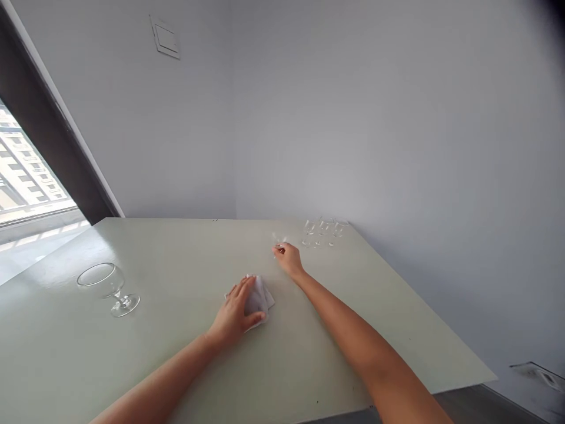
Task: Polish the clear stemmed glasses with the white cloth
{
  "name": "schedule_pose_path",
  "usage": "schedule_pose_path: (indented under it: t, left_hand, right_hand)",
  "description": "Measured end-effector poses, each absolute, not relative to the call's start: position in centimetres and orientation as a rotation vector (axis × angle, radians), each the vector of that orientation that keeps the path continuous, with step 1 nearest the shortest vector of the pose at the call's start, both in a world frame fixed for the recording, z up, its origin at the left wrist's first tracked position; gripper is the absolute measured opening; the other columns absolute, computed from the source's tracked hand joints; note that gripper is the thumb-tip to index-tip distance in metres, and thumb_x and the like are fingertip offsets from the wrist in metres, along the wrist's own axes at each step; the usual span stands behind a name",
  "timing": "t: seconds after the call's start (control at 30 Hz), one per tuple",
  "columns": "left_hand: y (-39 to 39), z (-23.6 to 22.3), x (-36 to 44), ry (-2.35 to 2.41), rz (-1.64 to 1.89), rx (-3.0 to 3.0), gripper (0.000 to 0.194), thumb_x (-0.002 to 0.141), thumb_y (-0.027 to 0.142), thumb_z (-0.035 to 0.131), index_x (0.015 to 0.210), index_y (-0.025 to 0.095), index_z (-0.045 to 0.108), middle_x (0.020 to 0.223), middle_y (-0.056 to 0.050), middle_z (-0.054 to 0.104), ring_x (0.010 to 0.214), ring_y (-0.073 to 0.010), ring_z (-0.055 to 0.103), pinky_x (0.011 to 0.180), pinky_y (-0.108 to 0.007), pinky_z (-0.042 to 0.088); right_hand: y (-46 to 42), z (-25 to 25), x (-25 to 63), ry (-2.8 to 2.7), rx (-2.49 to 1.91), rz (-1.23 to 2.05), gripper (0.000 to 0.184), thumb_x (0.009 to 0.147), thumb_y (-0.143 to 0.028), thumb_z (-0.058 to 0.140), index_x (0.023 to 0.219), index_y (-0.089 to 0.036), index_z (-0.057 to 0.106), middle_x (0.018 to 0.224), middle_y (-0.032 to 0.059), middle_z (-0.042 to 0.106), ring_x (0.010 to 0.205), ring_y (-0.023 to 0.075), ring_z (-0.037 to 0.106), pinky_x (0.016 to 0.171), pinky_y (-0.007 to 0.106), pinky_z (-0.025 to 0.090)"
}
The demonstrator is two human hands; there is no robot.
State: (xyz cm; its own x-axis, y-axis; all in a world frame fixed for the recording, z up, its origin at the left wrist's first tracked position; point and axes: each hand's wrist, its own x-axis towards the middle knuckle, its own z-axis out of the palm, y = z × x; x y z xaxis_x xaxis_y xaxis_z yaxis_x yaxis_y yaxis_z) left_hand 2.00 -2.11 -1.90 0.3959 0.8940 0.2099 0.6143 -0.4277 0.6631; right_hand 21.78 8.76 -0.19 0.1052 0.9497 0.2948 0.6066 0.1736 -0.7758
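Observation:
My left hand lies over a folded white cloth on the table, its fingers and thumb at either side of it. Farther out, my right hand pinches a small clear stemmed glass low down; its bowl shows faintly above my fingers, its lower part is mostly hidden. Several similar stemmed glasses stand upright just right of that hand, near the table's far right corner. Off to the left, a larger round-bowled stemmed glass stands apart from both hands.
The pale glossy table stands close to grey walls, its right edge running toward me. A wall switch is at upper left. A dark-framed window is at far left. A wall socket sits low at right.

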Motion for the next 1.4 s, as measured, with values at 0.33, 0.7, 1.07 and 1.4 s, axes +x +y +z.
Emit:
schedule_pose_path:
  t: [0.33, 0.7, 1.07, 1.4]
  left_hand:
    - [-2.4, -3.3, 2.7, 1.192, 0.564, 2.413, 0.087, 0.062, 0.034, 0.066, 0.135, 0.032, 0.02, 0.143, -0.004, 0.023, 0.131, -0.0286, 0.016, 0.106, -0.048, 0.016]
    - [-2.1, -1.7, 1.4, 1.005, 0.543, 2.198, 0.084, 0.061, 0.036, 0.068, 0.134, 0.032, 0.027, 0.145, -0.004, 0.015, 0.131, -0.0298, 0.016, 0.104, -0.048, 0.02]
    - [-0.3, -3.2, 1.7, 0.992, 0.987, 1.473, 0.043, 0.075, 0.041, 0.056, 0.114, 0.025, 0.051, 0.133, -0.006, 0.041, 0.121, -0.0217, 0.039, 0.104, -0.043, 0.024]
    - [-0.4, -2.9, 1.7, 0.959, 1.028, 1.526, 0.031, 0.074, 0.038, 0.057, 0.101, 0.023, 0.059, 0.128, -0.007, 0.046, 0.117, -0.0203, 0.044, 0.104, -0.043, 0.025]
  right_hand:
    - [15.0, -3.2, 26.9, -1.328, -1.669, 0.502, 0.03, 0.073, -0.035, 0.046, 0.088, -0.014, 0.06, 0.08, 0.0062, 0.065, 0.063, 0.0156, 0.058, 0.061, 0.026, 0.043]
    - [14.0, -3.5, 28.1, -1.362, -1.663, 0.522, 0.032, 0.066, -0.025, 0.052, 0.095, -0.013, 0.056, 0.098, 0.0096, 0.057, 0.069, 0.0142, 0.056, 0.064, 0.027, 0.042]
    - [7.2, -2.4, 26.7, -1.474, -1.604, 0.487, 0.021, 0.067, -0.019, 0.043, 0.086, -0.019, 0.053, 0.089, 0.0042, 0.055, 0.074, 0.0148, 0.052, 0.068, 0.028, 0.042]
    - [11.6, -3.6, 27.1, -1.507, -1.7, 0.54, 0.021, 0.064, -0.014, 0.045, 0.082, -0.018, 0.056, 0.088, 0.005, 0.058, 0.078, 0.0161, 0.053, 0.071, 0.028, 0.04]
